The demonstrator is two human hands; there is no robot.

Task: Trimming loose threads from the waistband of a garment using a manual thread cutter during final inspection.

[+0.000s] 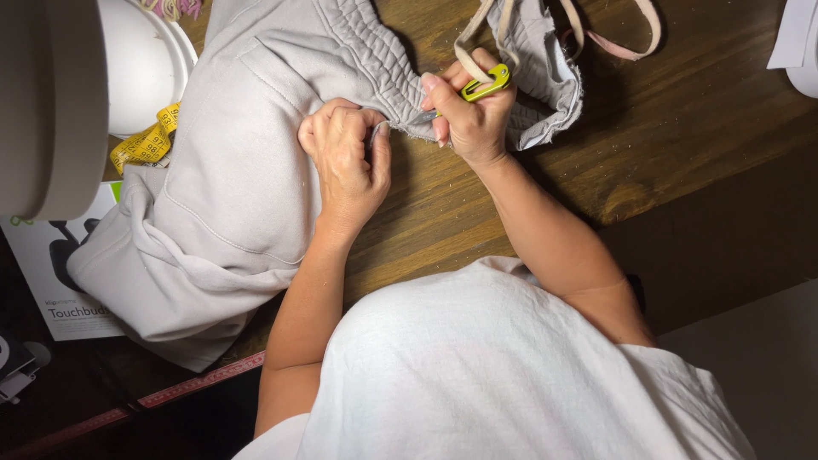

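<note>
A white box (60, 281) with a dark picture is lying at the near left table (665, 136) edge, half under the grey garment (230, 170). The left hand (345, 153) is pinching the garment's fabric. The right hand (473, 106) is gripping a small yellow-green cutter (487, 83) at the quilted waistband. Farther left, a yellow measuring tape (146, 143) is touching a white bowl (141, 64). The table's right side is lying open.

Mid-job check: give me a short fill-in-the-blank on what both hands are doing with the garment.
1. The right hand holds a small ____-green cutting tool.
2. The left hand pinches the ____ garment.
3. A yellow ____ lies left of the garment.
4. Everything rests on a ____ table.

Missing words: yellow; grey; measuring tape; wooden
</note>
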